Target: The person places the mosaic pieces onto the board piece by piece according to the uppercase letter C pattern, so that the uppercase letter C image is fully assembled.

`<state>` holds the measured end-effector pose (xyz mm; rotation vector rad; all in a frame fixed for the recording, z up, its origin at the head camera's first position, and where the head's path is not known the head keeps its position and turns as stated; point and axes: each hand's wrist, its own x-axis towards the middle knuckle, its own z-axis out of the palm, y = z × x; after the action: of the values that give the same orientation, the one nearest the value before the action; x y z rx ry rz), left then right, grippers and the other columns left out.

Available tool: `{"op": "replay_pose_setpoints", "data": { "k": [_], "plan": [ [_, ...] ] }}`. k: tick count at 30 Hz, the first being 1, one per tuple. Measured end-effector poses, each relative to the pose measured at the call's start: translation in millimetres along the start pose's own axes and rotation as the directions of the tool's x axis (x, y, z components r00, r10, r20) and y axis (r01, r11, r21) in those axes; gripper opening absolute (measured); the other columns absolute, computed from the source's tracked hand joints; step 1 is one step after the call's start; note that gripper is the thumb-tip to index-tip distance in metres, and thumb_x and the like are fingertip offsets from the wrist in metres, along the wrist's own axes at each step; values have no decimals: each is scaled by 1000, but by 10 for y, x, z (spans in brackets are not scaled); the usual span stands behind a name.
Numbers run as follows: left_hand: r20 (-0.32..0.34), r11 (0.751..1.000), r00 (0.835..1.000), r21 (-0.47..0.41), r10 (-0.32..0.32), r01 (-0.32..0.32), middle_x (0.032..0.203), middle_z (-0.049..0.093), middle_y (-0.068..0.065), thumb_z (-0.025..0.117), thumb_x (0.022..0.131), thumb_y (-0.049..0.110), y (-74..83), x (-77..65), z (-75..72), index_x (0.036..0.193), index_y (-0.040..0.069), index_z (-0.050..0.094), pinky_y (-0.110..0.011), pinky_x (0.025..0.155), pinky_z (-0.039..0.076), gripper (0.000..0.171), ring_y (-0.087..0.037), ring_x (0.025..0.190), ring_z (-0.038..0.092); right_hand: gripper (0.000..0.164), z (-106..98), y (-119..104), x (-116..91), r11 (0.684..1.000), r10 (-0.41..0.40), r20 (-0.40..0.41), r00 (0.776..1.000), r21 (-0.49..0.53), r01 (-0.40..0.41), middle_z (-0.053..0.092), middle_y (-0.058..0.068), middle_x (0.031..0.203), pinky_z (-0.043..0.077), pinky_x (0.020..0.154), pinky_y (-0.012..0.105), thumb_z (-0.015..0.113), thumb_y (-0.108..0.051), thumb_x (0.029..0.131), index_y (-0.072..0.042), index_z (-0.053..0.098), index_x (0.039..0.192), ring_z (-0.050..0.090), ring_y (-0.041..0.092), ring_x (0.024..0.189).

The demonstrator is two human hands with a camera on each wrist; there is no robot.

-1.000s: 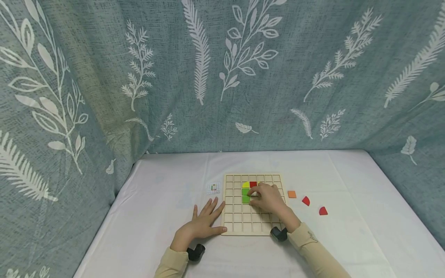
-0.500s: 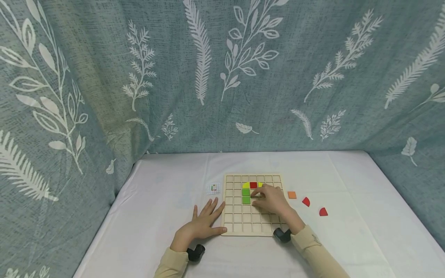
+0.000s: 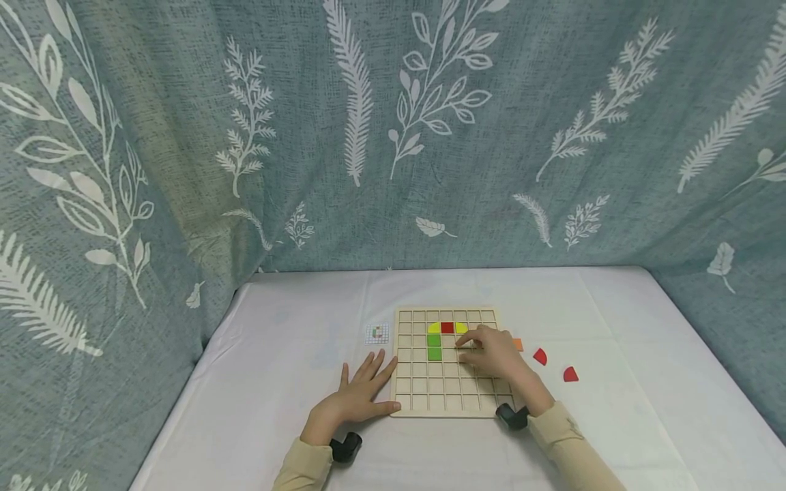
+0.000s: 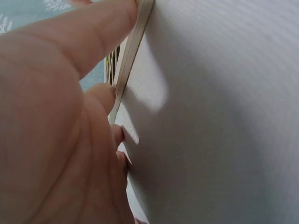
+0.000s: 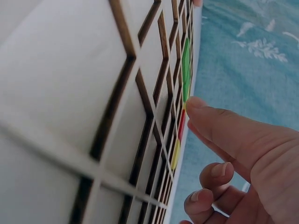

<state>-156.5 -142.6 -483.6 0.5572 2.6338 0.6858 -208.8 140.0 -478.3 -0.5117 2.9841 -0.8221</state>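
In the head view a wooden grid board (image 3: 454,412) lies on the white table. Set in its cells are two green squares (image 3: 434,353), a red square (image 3: 447,328) and two yellow rounded pieces (image 3: 461,328). My right hand (image 3: 494,353) hovers over the board's right half, thumb and forefinger apart with nothing showing between them. The right wrist view has the thumb (image 5: 224,126) extended and the other fingers loosely bent. Fingers spread, my left hand (image 3: 355,395) rests at the board's left edge. In the left wrist view, fingertips touch the board's side (image 4: 131,56).
Right of the board lie an orange square (image 3: 518,344), partly hidden by the right hand, and two red quarter-circle pieces (image 3: 571,374). A small printed pattern card (image 3: 377,333) sits by the board's upper left. A leaf-patterned curtain (image 3: 393,204) hangs behind.
My right hand has drawn back to the right from the green squares, uncovering them and the right yellow piece. It now covers part of the orange square. The left hand stays put.
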Motion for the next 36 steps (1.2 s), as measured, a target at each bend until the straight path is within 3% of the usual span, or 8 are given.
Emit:
{"op": "replay_pose_setpoints", "data": {
  "k": [21,30,36],
  "plan": [
    [9,1000,1000,-5,0,0,155,10,-14,59,85,49,35,-15,-23,148,14,23,-65,106,-9,81,-36,143,2,20,-217,278,-167,1000,19,-45,999,-15,-19,43,-3,64,23,56,26,75,-21,77,-16,72,96,32,11,55],
    [5,1000,1000,-10,2,-2,155,10,-15,60,85,48,40,-6,-19,148,14,24,-66,106,-8,80,-36,143,3,23,-267,401,-239,997,62,-55,997,-43,-65,52,-2,72,28,60,26,77,-24,75,-16,72,97,38,12,64],
    [4,1000,1000,-8,-3,3,155,10,-14,60,85,49,27,4,-17,148,16,23,-66,106,-9,80,-35,143,2,24,-317,464,-312,997,69,-69,995,-26,-71,50,-2,70,30,56,26,76,-23,75,-15,72,97,37,13,60]
  ]
}}
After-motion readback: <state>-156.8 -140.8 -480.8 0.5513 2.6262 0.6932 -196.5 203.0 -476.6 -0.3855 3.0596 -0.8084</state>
